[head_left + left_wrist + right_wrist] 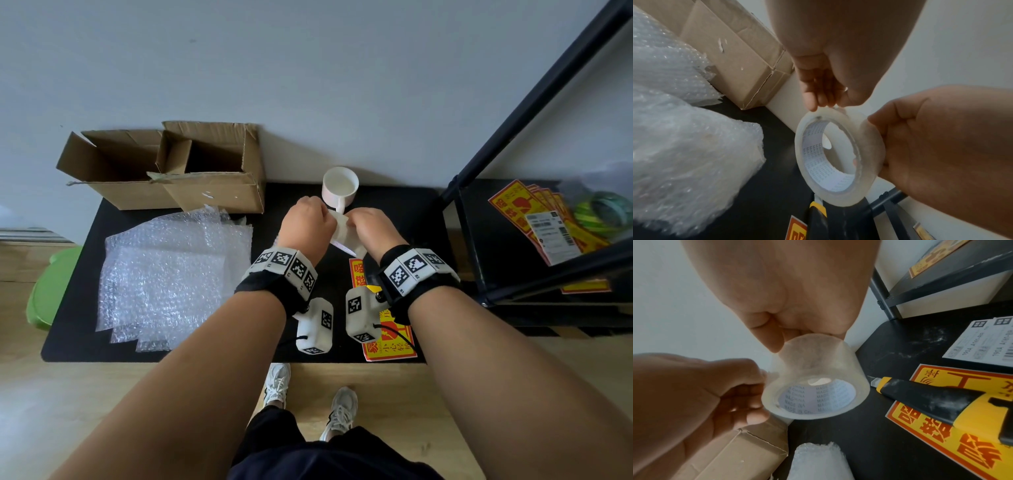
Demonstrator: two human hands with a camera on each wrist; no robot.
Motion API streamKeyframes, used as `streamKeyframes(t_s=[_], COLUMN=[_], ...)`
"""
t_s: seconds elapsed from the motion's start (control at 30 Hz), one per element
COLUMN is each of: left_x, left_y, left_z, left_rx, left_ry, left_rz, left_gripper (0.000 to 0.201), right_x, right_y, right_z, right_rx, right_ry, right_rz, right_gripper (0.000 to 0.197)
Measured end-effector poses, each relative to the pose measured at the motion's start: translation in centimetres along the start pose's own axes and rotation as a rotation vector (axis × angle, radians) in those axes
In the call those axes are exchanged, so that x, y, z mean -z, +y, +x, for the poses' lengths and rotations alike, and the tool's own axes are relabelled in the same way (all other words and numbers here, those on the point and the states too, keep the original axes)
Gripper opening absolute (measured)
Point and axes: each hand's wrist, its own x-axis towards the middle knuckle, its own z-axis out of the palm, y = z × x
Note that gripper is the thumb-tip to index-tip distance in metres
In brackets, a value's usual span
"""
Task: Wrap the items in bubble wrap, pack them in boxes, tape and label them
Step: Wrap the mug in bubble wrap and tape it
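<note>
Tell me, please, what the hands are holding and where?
A clear tape roll: right hand grips its outer side, left hand pinches its top edge.

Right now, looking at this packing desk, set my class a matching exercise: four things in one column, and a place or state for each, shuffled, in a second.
Things:
1. tape roll
2. white mug
3. utility knife
4. cardboard boxes

Places or states:
a. lying across a yellow and red sticker
b. open, against the wall
c. held in both hands
d. standing on the black mat beyond the hands

Pairs: 1-c, 2-d, 3-a, 4-b
</note>
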Motion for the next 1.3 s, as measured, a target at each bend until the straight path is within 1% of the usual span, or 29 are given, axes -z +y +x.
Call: streamKeyframes(t_s=[0.13,0.27,0.33,0.4,0.47,0.53,0.57,0.6,0.67,0.73,0.8,0.87,0.93,1.03,1.13,1.3], left_x=[-0.6,-0.6,-0.6,-0.4,-0.3,-0.4,-0.4,-0.5,-0.7,-0.8,-0.6,-0.6,-0.6,-0.8,-0.9,-1.1], left_y=[0.3,0.6,0.4,0.1,-0.2,-0.2,-0.1,-0.1,-0.2,-0.2,0.0,0.2,0.5,0.9,1.2,1.3], left_z=[0.0,-0.1,-0.1,0.0,0.1,0.1,0.1,0.1,0.1,0.0,0.0,0.0,0.1,0.0,0.0,0.2], left_rx=[-0.017,-0.043,-0.020,0.048,0.095,0.080,0.054,0.032,0.007,0.000,-0.010,-0.014,-0.012,-0.020,-0.013,0.012], left_ry=[-0.018,-0.052,-0.059,-0.045,-0.061,-0.133,-0.161,-0.175,-0.154,-0.073,-0.013,0.007,0.003,0.002,-0.011,-0.093], left_rz=[0.026,0.035,-0.031,-0.196,-0.325,-0.289,-0.242,-0.209,-0.204,-0.230,-0.237,-0.226,-0.192,-0.110,-0.107,-0.148], left_gripper=[0.018,0.019,0.017,0.015,0.021,0.037,0.042,0.043,0.037,0.026,0.018,0.014,0.013,0.015,0.017,0.017], right_x=[0.4,0.4,0.7,1.1,1.4,1.5,1.5,1.5,1.3,1.2,1.2,1.1,1.1,1.2,1.3,1.5], right_y=[0.3,0.8,1.1,1.2,1.0,0.9,0.9,0.9,1.0,0.9,0.6,0.5,0.8,1.5,1.5,1.4], right_z=[0.1,0.2,0.4,0.7,0.8,0.9,0.9,0.9,0.9,0.9,0.9,0.9,0.8,0.7,0.7,0.7], right_rx=[0.003,-0.041,-0.072,-0.139,-0.212,-0.229,-0.224,-0.209,-0.170,-0.157,-0.178,-0.199,-0.180,-0.110,-0.131,-0.164], right_ry=[0.007,0.008,0.019,0.021,0.025,0.029,0.025,0.019,0.012,0.005,-0.001,-0.005,-0.007,0.018,0.031,0.049], right_rz=[-0.042,-0.035,-0.006,-0.006,0.011,0.010,0.008,0.007,0.009,-0.008,-0.019,0.002,0.025,0.057,0.067,0.046], right_gripper=[0.029,0.032,0.030,0.031,0.035,0.035,0.034,0.033,0.032,0.032,0.033,0.034,0.033,0.030,0.030,0.032])
